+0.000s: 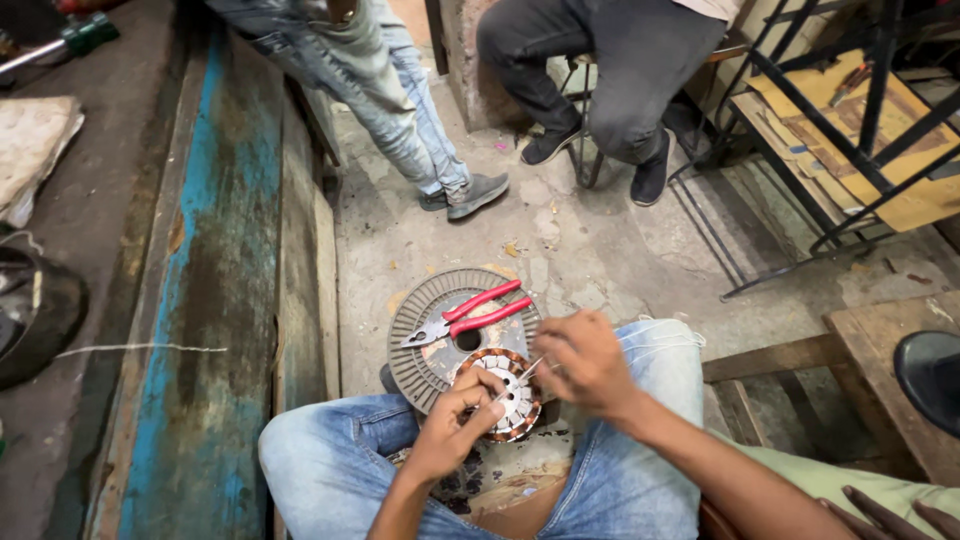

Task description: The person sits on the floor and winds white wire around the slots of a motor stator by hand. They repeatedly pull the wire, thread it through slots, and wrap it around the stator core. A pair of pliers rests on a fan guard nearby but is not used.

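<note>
The left hand is gripping a copper-wound motor coil; the right hand, at its two o'clock, is pinching a thin wire. Red pliers are lying at twelve o'clock.

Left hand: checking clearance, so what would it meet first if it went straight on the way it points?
Probably the copper-wound stator that the left hand already touches; depth is unclear.

The left hand covers the near rim of the copper-wound stator, and whatever thin piece its grip pinches is too small to tell, perhaps a wire. The right hand hides its own fingertips. The grey disc runs under the stator. Two people by the stool are cut off above the legs by the top edge.
</note>
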Tool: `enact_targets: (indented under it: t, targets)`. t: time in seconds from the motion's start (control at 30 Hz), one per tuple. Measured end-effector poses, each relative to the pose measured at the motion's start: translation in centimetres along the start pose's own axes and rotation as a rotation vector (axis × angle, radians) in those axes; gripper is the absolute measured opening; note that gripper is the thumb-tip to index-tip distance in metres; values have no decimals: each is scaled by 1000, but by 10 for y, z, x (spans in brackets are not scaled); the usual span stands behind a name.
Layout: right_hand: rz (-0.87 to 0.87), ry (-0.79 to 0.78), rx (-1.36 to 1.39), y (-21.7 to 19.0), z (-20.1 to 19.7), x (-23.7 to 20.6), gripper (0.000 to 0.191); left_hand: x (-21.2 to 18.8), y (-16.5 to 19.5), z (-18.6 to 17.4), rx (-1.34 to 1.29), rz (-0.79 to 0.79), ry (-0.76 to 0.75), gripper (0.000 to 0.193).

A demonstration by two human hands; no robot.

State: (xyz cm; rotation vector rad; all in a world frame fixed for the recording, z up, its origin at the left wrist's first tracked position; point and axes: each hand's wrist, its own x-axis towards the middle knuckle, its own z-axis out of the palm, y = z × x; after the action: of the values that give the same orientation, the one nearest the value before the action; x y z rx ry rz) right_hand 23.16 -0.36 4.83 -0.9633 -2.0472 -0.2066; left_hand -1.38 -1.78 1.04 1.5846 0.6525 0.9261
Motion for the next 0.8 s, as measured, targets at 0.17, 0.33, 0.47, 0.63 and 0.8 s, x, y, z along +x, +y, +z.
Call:
enact_targets:
  t: [0.17,0.33,0.47,0.63,0.8]
  targets:
    - [-129,95,-135,15,-42,29,29,-21,-9,-19,-55,-177,-67,22]
    - [-140,135,-182,24,-77,67,31,-28,-25,-70,-14,-202,215,21]
    - [-135,198,-249,22,-102,98,33,-40,-34,-112,106,17,623,20]
    - [-268,283,-358,44,-120,114,28,-30,-27,-149,-280,46,1033,39]
    - [-305,297,-397,72,-139,159,21,-17,-12,-158,-659,178,855,30]
